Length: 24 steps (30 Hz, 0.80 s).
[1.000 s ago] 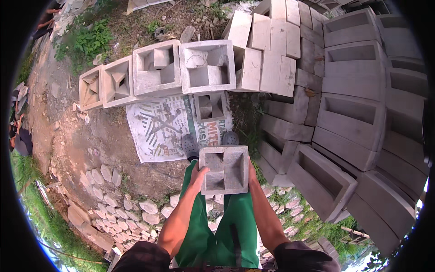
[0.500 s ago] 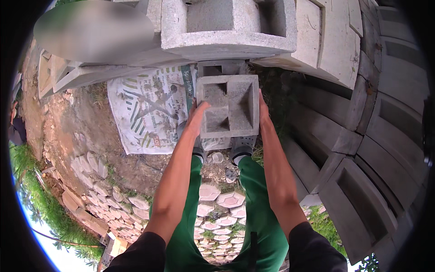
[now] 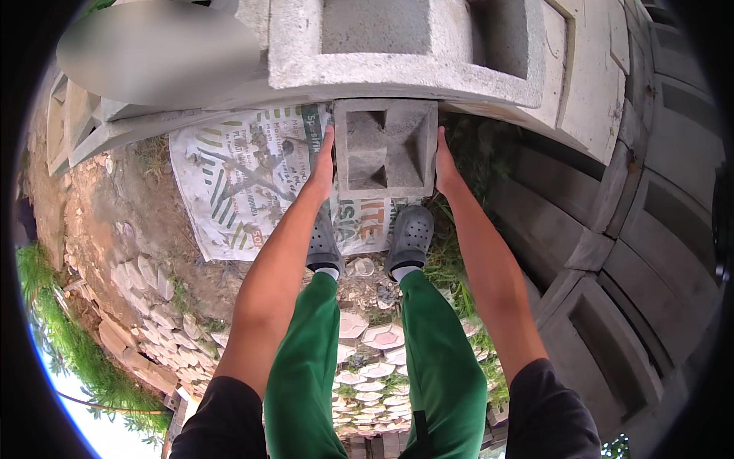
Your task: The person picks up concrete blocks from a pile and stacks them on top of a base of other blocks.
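Observation:
A grey concrete block (image 3: 386, 149) with hollow recesses in its top face sits low between my two hands, close against the concrete blocks ahead. My left hand (image 3: 324, 164) lies along its left side and my right hand (image 3: 446, 164) along its right side, gripping it between them. Both thumbs point forward along the sides; the other fingers are mostly hidden below. What the block rests on is hidden beneath it. A printed white sack (image 3: 237, 183) lies under and to the left of the block.
A larger-looking hollow concrete block (image 3: 413, 69) rises just ahead. Stacked blocks (image 3: 566, 237) line the right side. My feet in grey clogs (image 3: 411, 237) stand near the block. Hexagonal pavers (image 3: 382, 336) lie behind them, with bare soil and grass to the left.
My hands and the block have moved forward and down, covering the block seen beyond it before. My left thumb has left its top face, and more of my clogs shows.

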Available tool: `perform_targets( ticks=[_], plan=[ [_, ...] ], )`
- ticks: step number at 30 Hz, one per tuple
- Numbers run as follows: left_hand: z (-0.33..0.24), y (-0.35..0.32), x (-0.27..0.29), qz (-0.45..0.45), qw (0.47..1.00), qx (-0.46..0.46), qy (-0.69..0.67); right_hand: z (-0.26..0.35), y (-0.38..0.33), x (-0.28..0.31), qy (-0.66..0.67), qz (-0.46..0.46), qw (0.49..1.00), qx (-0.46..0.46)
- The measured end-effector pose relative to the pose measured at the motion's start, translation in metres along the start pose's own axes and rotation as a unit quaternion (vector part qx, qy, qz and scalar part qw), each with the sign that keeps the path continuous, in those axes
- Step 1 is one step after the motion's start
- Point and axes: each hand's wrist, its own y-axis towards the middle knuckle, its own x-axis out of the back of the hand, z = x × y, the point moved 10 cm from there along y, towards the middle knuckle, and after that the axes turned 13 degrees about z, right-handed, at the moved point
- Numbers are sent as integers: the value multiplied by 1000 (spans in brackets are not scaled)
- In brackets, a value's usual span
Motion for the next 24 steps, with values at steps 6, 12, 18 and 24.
perform_targets(
  ticks=[6, 12, 18, 24],
  plan=[
    [49, -17, 47, -101, 994, -19, 37, -34, -49, -13, -127, -56, 990, 6],
    [17, -31, 20, -141, 987, -50, 56, -31, -50, 1, -135, -69, 988, -8],
    [-3, -15, 37, -118, 975, -76, 173, -11, -22, -38, -52, -15, 998, -38],
    [8, 4, 43, -170, 936, -78, 297, -13, -22, -50, -50, -12, 996, -68]
  ],
)
